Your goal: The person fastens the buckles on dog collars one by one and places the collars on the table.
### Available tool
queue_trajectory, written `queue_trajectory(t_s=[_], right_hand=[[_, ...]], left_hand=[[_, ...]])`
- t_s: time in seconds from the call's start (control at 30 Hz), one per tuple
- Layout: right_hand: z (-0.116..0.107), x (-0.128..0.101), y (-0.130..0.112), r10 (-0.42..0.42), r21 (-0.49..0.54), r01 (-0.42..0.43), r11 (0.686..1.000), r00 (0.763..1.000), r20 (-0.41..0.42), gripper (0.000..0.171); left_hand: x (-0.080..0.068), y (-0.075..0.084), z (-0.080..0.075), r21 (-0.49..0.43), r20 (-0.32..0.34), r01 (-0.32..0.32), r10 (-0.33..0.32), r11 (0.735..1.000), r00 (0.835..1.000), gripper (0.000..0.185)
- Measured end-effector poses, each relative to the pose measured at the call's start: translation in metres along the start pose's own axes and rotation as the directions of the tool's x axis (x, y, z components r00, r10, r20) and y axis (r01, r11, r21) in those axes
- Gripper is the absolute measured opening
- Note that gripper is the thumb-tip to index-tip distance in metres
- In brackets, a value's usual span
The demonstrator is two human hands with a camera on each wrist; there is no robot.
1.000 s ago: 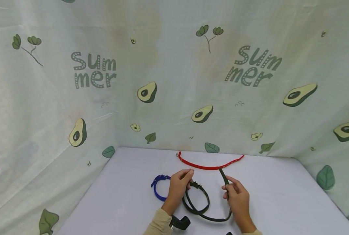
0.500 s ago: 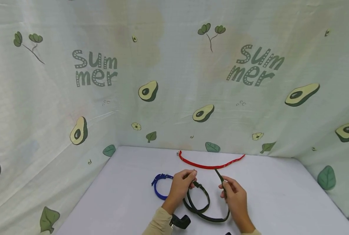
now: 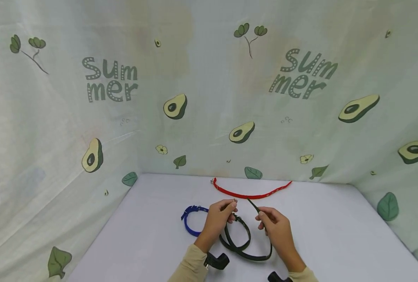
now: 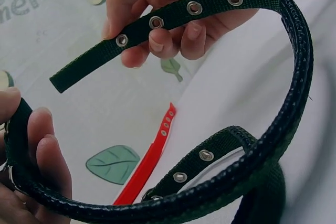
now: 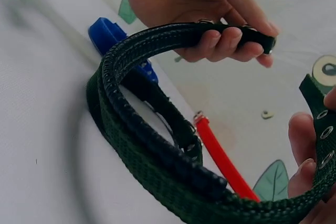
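Note:
A dark green dog collar (image 3: 254, 257) hangs in an unfastened curve between my two hands. My left hand (image 3: 217, 219) pinches its buckle end, where fingers cover much of the metal. My right hand (image 3: 278, 226) holds the opposite end, thumb and fingers around the strap; the left wrist view shows several metal eyelets there and a free tip (image 4: 73, 74) pointing toward the left hand. The two ends are apart. Behind the held strap, a second dark green collar (image 3: 249, 235) lies looped on the table.
A blue collar (image 3: 186, 225) lies in a loop left of my left hand, partly hidden by it. Farther back, a red collar (image 3: 245, 196) is stretched out in a shallow curve. The white table (image 3: 135, 227) meets a printed cloth (image 3: 202, 78) behind and at the sides.
My right hand has moved left and slightly up with the eyelet end, bringing the strap's tip closer to my left hand. The left hand has shifted slightly right. The other collars lie as before.

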State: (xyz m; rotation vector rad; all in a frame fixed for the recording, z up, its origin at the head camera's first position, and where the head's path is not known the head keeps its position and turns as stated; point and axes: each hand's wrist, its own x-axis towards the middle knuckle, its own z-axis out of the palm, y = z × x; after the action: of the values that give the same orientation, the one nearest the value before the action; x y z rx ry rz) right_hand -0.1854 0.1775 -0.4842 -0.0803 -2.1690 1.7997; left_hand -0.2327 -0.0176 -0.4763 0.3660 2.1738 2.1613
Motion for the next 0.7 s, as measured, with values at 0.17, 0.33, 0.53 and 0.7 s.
queue_trajectory(t_s=[0.17,0.33,0.53,0.7], right_hand=[[-0.001,-0.002,0.002,0.041,0.013,-0.041,0.999,0.999,0.011,0.017],[0.003,-0.002,0.000,0.045,0.054,-0.048,0.997,0.998,0.053,0.020],[0.007,-0.008,-0.003,0.016,0.066,-0.021,0.998,0.997,0.073,0.023],[0.008,-0.009,-0.003,-0.021,0.047,0.017,0.999,0.997,0.078,0.020]], left_hand=[[0.001,-0.003,0.002,-0.003,0.031,0.024,-0.024,1.000,0.999,0.034],[0.003,0.003,-0.001,0.009,0.046,0.020,-0.020,1.000,0.999,0.032],[0.001,0.004,-0.003,0.021,0.074,0.018,-0.019,1.000,0.997,0.037],[-0.001,0.008,-0.005,0.020,0.091,0.003,-0.005,1.000,0.996,0.033]])
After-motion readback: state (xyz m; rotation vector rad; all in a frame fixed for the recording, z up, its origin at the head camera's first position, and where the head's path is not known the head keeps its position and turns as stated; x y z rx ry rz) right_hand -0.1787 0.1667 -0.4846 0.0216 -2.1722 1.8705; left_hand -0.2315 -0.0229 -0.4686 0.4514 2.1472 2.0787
